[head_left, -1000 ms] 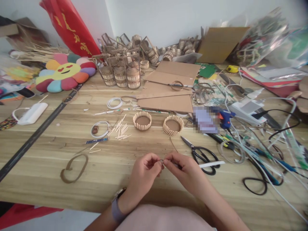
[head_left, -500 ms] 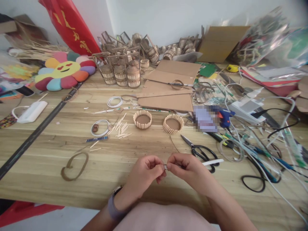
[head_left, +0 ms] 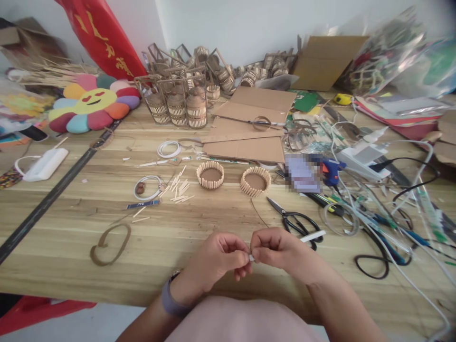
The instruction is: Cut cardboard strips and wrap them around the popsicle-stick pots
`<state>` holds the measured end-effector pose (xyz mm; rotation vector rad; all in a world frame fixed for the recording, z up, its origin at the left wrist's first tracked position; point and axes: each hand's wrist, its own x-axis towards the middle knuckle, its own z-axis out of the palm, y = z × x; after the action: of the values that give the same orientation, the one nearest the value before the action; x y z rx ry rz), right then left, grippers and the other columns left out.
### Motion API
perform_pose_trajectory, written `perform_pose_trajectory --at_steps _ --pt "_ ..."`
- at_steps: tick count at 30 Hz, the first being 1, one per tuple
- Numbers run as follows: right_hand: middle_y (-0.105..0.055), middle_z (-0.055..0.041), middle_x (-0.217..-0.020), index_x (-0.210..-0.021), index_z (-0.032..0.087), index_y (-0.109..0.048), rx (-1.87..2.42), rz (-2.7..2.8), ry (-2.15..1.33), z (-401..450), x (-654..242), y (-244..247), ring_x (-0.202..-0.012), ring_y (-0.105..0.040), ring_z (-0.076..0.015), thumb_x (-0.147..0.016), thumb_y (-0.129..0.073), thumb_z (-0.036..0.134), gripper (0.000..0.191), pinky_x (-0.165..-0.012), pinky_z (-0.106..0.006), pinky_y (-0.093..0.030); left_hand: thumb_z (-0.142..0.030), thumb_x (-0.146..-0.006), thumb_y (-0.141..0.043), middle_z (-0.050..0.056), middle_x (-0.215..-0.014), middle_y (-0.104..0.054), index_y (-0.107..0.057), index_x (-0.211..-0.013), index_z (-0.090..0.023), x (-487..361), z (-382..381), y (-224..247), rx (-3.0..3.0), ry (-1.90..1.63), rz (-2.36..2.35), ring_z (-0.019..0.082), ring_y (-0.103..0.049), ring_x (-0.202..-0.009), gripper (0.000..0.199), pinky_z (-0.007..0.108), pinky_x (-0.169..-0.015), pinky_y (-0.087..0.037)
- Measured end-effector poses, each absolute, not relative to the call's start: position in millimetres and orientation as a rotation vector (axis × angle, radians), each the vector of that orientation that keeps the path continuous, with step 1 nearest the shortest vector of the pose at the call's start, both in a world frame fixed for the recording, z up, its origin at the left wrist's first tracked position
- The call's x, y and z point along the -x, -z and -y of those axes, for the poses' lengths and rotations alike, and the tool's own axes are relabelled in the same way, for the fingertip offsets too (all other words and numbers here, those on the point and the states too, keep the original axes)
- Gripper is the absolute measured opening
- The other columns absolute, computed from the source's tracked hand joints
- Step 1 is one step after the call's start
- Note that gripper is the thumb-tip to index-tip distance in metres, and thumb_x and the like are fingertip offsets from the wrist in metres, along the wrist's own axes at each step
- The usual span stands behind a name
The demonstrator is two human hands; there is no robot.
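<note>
Near the table's front edge my left hand [head_left: 223, 259] and my right hand [head_left: 280, 249] meet, fingertips almost touching. Both pinch a small whitish piece [head_left: 251, 258], mostly hidden by the fingers. Black-handled scissors [head_left: 297, 221] lie open just beyond my right hand, with a white strip [head_left: 313, 236] across their handles. Ahead of the hands stand two round baskets ringed with short wooden sticks, one on the left [head_left: 210, 175] and one on the right [head_left: 255, 182]. Loose sticks [head_left: 182, 189] lie left of them.
Cardboard sheets [head_left: 249, 126] lie behind the baskets, with finished lantern-like pieces [head_left: 178, 109] to their left. A blue glue gun [head_left: 331, 171], cables and a power strip [head_left: 366, 159] crowd the right. A brown strip coil [head_left: 111, 244] lies at left.
Both hands have moved slightly down and to the right, and their fingertips are closer together. The whitish piece between them has shifted with them. The view has shifted slightly.
</note>
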<state>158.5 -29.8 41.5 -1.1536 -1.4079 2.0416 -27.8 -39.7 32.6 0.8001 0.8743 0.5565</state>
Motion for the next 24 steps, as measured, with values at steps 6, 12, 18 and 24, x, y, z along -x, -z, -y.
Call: perform_pose_trajectory --at_steps 6,12,18,24 --pt "-0.069 -0.0005 -0.067 -0.068 0.020 -0.059 1.093 1.359 -2.025 29 -157 -37 -0.068 -0.064 -0.0151 -0.079 -0.069 0.041 0.026 -0.066 -0.028 -0.045 -0.028 -0.064 -0.065 -0.001 -0.057 -0.061 -0.059 -0.063 -0.016 25 39 -26 -0.756 -0.606 -0.831 0.007 -0.049 -0.047 0.013 0.020 -0.046 -0.036" --pt "-0.066 0.0017 -0.066 -0.071 0.020 -0.059 1.118 1.406 -1.912 30 -153 -34 -0.061 -0.056 -0.0117 -0.085 -0.064 0.047 0.031 -0.062 -0.026 -0.043 -0.031 -0.067 -0.063 -0.002 -0.056 -0.057 -0.058 -0.064 -0.016 23 41 -29 -0.791 -0.675 -0.894 0.006 -0.045 -0.047 0.016 0.020 -0.045 -0.035" --pt "-0.069 -0.0023 -0.078 -0.080 0.021 -0.064 1.385 1.705 -1.392 33 -153 -35 -0.073 -0.062 -0.0169 -0.087 -0.058 0.042 0.024 -0.061 -0.027 -0.047 -0.034 -0.069 -0.060 -0.005 -0.054 -0.053 -0.055 -0.063 -0.018 24 38 -26 -0.849 -0.715 -1.000 0.006 -0.042 -0.046 0.018 0.020 -0.045 -0.034" --pt "-0.067 0.0013 -0.073 -0.085 0.024 -0.063 1.397 1.884 -0.465 49 -147 -48 -0.070 -0.064 -0.0153 -0.088 -0.056 0.021 0.008 -0.066 -0.026 -0.051 -0.034 -0.074 -0.059 -0.004 -0.058 -0.055 -0.056 -0.067 -0.018 24 39 -19 -0.946 -0.722 -1.104 0.008 -0.046 -0.049 0.018 0.020 -0.048 -0.035"
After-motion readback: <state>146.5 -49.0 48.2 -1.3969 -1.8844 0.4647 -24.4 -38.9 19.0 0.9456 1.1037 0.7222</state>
